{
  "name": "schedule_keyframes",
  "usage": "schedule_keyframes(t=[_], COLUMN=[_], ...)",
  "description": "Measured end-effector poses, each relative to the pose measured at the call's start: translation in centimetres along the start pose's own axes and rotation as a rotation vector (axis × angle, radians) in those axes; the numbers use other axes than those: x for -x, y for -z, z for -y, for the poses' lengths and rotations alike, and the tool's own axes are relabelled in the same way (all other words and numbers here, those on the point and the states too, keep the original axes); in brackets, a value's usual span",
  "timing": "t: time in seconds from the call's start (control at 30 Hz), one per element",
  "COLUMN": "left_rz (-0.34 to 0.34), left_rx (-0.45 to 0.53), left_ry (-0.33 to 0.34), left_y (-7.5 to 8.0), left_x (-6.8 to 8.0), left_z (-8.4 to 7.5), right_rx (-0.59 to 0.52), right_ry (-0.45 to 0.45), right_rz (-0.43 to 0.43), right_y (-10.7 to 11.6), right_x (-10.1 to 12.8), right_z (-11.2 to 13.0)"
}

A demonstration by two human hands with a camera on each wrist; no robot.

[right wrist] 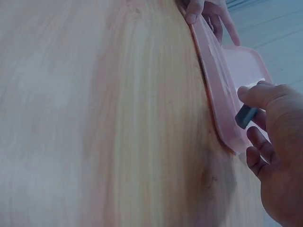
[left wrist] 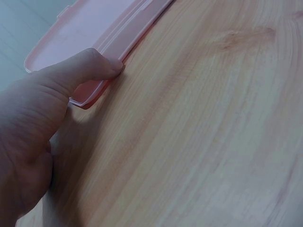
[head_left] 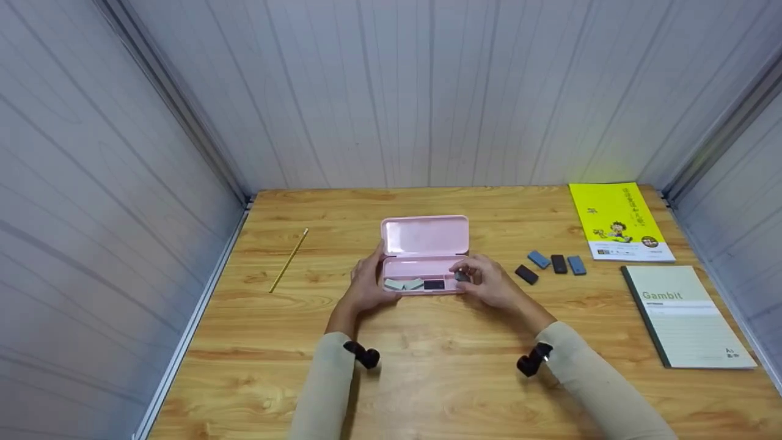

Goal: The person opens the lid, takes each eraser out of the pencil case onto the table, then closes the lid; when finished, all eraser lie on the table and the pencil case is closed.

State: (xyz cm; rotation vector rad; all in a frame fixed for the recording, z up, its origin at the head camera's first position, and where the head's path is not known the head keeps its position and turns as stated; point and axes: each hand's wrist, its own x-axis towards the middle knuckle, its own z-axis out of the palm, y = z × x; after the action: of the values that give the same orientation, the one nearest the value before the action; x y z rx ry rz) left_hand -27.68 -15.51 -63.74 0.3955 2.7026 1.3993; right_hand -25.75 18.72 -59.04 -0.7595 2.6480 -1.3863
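Note:
A pink pencil case (head_left: 426, 236) lies on the table with its lid raised toward the back. My left hand (head_left: 366, 282) grips its left end, the thumb (left wrist: 102, 66) along the front edge in the left wrist view. At the other end, my right hand (head_left: 492, 284) pinches a small dark eraser (right wrist: 246, 116) between thumb and fingers, over the case's right compartment. Inside the front of the case lie two pale erasers (head_left: 403, 285) and a black eraser (head_left: 434, 285).
Right of the case lie two blue erasers (head_left: 539, 259) and two black ones (head_left: 526, 274). Farther right are a yellow book (head_left: 617, 214) and a pale Gambit notebook (head_left: 690, 324). A yellow pencil (head_left: 288, 261) rests at the left. Panel walls (head_left: 397, 91) enclose the wooden table (head_left: 440, 379).

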Motion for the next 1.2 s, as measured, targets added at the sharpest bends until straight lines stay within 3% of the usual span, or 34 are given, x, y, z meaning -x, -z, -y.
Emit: schedule_keyframes(t=[0.3, 0.57, 0.97, 1.2], left_rz=[0.014, 0.002, -0.009, -0.002], left_rx=[0.012, 0.008, 0.018, 0.02], left_ry=[0.021, 0.015, -0.018, 0.0], left_y=[0.2, -0.1, -0.2, -0.1], left_x=[0.0, -0.2, -0.4, -0.2], left_z=[-0.4, 0.2, 0.5, -0.1], right_rx=[-0.009, 0.0, 0.05, 0.059], right_ry=[-0.023, -0.059, -0.037, -0.104], right_rz=[0.014, 0.016, -0.09, -0.107], right_y=[0.5, 0.6, 2.3, 3.9], right_x=[-0.4, -0.1, 1.7, 3.5], right_z=[0.8, 0.6, -1.9, -3.1])
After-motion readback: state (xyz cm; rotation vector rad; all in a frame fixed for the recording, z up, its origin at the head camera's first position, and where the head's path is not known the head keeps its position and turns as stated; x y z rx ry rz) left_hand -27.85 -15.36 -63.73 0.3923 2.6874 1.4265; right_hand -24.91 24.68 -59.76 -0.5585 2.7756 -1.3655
